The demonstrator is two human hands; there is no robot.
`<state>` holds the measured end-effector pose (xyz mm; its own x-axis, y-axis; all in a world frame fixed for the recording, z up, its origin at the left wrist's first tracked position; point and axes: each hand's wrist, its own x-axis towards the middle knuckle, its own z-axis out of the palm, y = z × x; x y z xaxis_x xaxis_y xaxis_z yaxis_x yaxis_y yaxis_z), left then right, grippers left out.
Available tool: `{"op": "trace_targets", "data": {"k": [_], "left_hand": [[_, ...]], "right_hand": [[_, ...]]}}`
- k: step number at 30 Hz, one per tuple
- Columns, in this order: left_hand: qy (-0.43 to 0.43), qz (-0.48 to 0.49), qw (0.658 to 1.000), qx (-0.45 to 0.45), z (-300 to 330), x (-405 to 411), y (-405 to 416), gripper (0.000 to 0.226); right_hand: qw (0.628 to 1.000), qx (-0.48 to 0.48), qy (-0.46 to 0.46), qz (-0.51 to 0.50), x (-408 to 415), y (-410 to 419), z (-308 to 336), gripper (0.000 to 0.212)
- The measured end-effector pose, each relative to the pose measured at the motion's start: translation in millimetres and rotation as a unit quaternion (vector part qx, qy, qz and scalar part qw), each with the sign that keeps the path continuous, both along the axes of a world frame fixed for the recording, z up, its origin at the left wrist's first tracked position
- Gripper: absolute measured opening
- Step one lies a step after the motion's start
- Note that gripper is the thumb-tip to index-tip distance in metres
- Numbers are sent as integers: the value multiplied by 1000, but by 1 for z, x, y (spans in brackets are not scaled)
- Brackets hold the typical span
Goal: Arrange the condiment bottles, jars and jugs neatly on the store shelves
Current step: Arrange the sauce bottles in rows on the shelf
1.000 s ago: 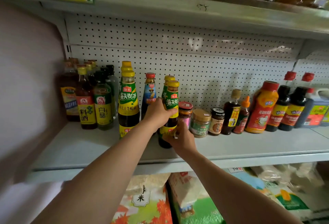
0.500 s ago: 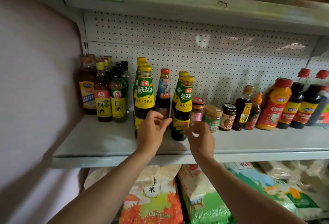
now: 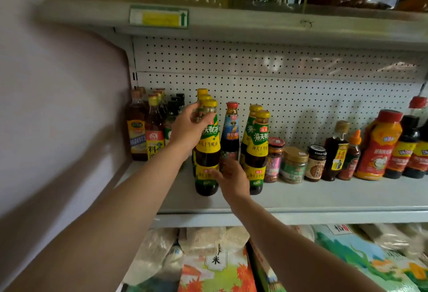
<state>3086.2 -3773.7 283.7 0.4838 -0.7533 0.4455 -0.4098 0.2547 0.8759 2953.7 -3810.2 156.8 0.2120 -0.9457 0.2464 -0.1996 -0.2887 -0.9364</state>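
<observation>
Both hands moved onto the front oyster sauce bottle point(image 3: 206, 150).

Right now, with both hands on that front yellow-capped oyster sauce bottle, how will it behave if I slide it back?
The front oyster sauce bottle is tall and narrow, so it may tip if pushed high; the left hand holds near the neck, the right hand steadies low. Its dark fill suggests it is fairly heavy. It looks like glass, so probably fragile against neighbours.
</observation>
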Motion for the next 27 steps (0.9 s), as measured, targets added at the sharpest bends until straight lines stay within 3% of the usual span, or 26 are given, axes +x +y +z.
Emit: {"op": "trace_targets", "data": {"k": [7,12,27], "left_hand": [[-60,-59,996,2,26,14,-18,60],[-130,-42,991,-9,28,17,-21,30],[-154,-33,988,2,35,30,-34,22]], "right_hand": [[997,62,-38,12,12,-1,-8,61],[996,89,-31,10,14,-3,-12,62],[997,70,-17,-21,35,-10,-12,62]]}}
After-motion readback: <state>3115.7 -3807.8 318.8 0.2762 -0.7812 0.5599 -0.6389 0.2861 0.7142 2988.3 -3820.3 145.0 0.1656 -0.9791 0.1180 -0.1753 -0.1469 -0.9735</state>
